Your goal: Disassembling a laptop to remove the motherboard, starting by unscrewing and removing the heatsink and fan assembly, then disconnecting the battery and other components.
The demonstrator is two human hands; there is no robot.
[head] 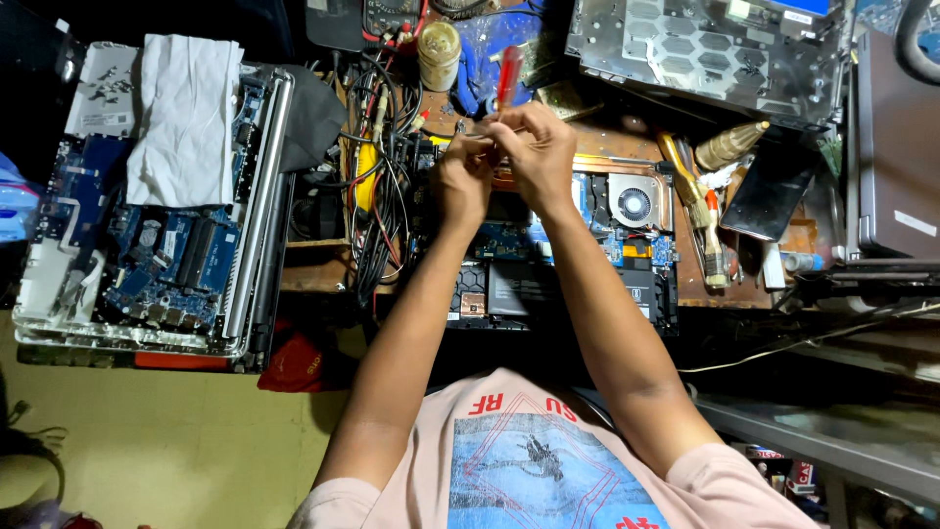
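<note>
Red-handled screwdriver (pixel 507 73) sticking up out of the right hand (pixel 539 147), fingers clenching round its lower part; shaft and tip hidden behind the knuckles. Left hand (pixel 462 174) pressing against the right, fingertips pinching something tiny between them, too small to make out. Both hands hovering over an opened laptop (pixel 578 250), partly covering its board, with only the round fan (pixel 634 204), a copper heat pipe and some blue circuitry showing clearly; the near edge sinking into shadow. Black and red cables (pixel 377 196) tangling just left of the hands, with a yellow item buried among them, hard to identify. Further left, a second opened laptop (pixel 147 255) lying with its blue board exposed, a white cloth (pixel 184 113) draping over its upper half and hiding what sits beneath. Perforated metal cover (pixel 705 54) resting at the top right, cut off by the frame edge. Brass-coloured nozzle (pixel 729 145) and a brush (pixel 700 220) lying to the right of the fan. Dark closed laptop (pixel 896 147) at the far right, cropped by the picture edge.
</note>
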